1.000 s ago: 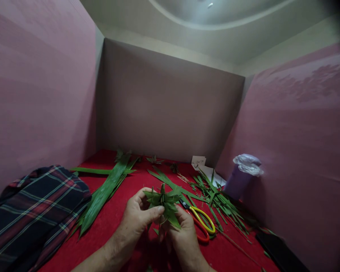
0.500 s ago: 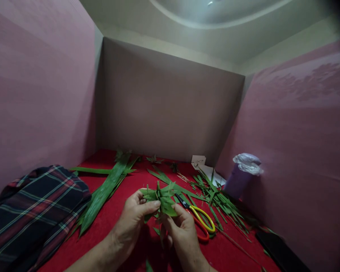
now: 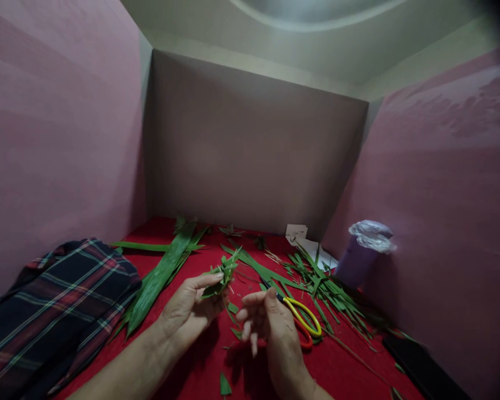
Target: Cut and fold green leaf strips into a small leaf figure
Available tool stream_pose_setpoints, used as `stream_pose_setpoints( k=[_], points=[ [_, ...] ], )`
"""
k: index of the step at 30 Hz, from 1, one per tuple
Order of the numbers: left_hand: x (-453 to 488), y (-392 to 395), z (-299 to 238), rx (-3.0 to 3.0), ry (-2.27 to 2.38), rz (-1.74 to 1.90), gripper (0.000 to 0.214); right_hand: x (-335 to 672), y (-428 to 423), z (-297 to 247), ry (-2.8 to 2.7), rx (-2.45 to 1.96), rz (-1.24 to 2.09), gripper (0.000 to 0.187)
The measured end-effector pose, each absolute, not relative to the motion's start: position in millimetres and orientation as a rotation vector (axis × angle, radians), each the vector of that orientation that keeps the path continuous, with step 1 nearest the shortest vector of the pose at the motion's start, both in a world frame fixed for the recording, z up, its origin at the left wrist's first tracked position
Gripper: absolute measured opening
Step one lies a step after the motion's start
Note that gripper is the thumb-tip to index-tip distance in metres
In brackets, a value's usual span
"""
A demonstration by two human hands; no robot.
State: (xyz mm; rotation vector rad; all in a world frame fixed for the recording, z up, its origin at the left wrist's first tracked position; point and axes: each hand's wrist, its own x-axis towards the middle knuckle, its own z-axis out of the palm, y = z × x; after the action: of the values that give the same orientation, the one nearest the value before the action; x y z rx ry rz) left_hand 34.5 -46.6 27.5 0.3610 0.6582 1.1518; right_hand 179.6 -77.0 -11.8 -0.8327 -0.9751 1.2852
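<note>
My left hand [image 3: 195,303] is closed on a small bundle of folded green leaf pieces [image 3: 225,275], pinched between thumb and fingers, with pointed tips sticking up. My right hand [image 3: 273,330] is apart from the bundle, fingers loosely curled and spaced, holding nothing visible. Just behind and right of it lie scissors [image 3: 303,314] with one yellow and one red handle loop; the dark blades are partly hidden by that hand. Small cut leaf scraps [image 3: 225,384] are scattered on the red cloth [image 3: 191,361] beneath my hands.
Long broad leaves [image 3: 162,283] lie to the left beside plaid fabric [image 3: 66,311]. On the right are a heap of thin leaf strips [image 3: 329,294], white paper [image 3: 325,258], a purple container [image 3: 356,261] topped with clear plastic, and a black flat object [image 3: 425,369]. Walls enclose the table.
My right hand has let go of the leaf bundle and drawn back to the right. The left hand has kept the bundle and turned it, so it looks narrower.
</note>
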Motion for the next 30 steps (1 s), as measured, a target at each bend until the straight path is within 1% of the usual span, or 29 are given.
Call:
stream_pose_setpoints(
  k=[2,4,7,10,14,20,26,30],
  points=[
    [32,-45,29,0.364,0.634,1.147,0.013,182,-72,-15,-0.854,-0.823,1.332,0.049],
    [30,-45,31,0.376,0.611,1.144,0.014,183,-67,-19,-0.792,-0.811,1.351,0.042],
    [28,-44,31,0.393,0.591,1.16,0.016,181,-68,-20,-0.848,-0.797,1.382,0.033],
    [27,-43,30,0.399,0.592,1.185,0.017,176,-76,-14,-0.972,-0.776,1.421,0.031],
    [29,-41,28,0.401,0.594,1.208,0.016,172,-87,-6,-1.075,-0.647,1.392,0.032],
    [33,-40,25,0.396,0.631,1.207,0.016,177,-86,0,-1.069,-0.622,1.327,0.02],
    [32,-38,20,0.395,0.676,1.203,0.016,180,-87,4,-1.023,-0.684,1.307,0.021],
    [32,-37,18,0.404,0.685,1.186,0.015,182,-86,4,-1.006,-0.691,1.292,0.017]
  ],
)
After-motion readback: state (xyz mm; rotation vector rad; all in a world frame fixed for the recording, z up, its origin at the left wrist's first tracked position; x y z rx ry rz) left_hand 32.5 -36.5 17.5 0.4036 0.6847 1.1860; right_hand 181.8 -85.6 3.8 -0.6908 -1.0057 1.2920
